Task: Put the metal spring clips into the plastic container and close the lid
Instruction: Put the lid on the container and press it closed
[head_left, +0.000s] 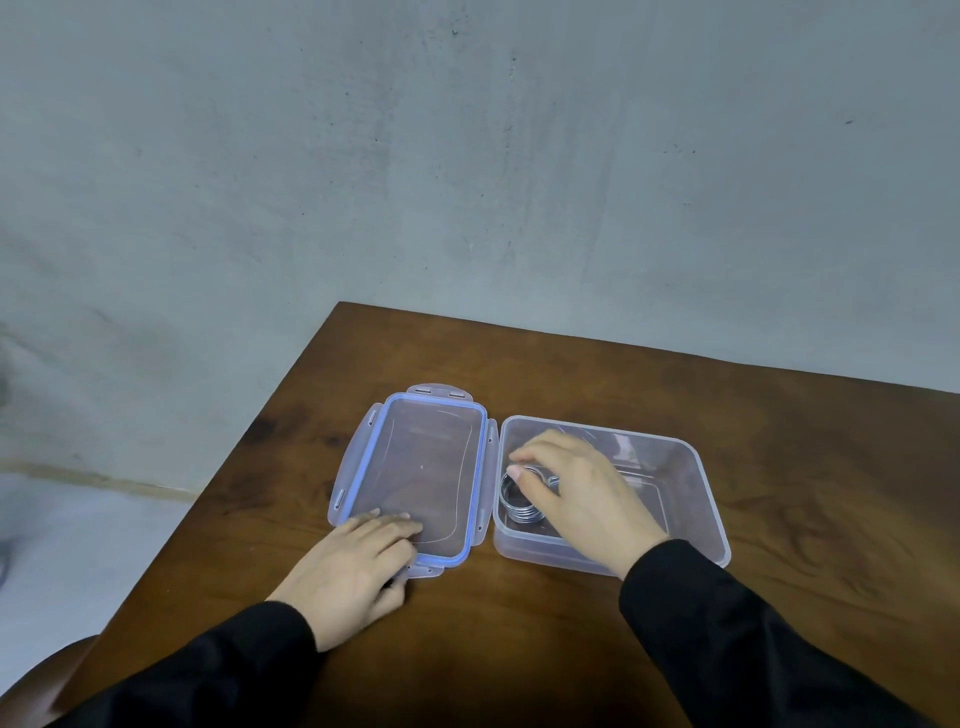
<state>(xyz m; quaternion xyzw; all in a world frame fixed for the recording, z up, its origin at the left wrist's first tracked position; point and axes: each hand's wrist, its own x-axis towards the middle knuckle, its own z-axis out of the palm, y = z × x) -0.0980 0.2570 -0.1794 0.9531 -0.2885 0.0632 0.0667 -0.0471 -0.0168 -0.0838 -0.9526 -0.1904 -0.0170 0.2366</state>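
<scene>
a person in black sleeves (727, 639) worked at a brown wooden worktop (810, 467) set against a grey wall (467, 156). the right hand (576, 499) reached into the clear plastic container (696, 483), fingers closed around a coil of metal spring clips (514, 501) near its left wall. the left hand (353, 566) lay flat and released on the near end of the blue-rimmed lid (415, 467), which rested upturned just beside the container.

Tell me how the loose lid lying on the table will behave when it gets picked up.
The lid looks like thin translucent plastic, so probably light and slightly bendy. Its four hinged latch flaps may swing loose when lifted. It lies flat under the left hand, so sliding on the smooth table seems likelier than tipping.
</scene>
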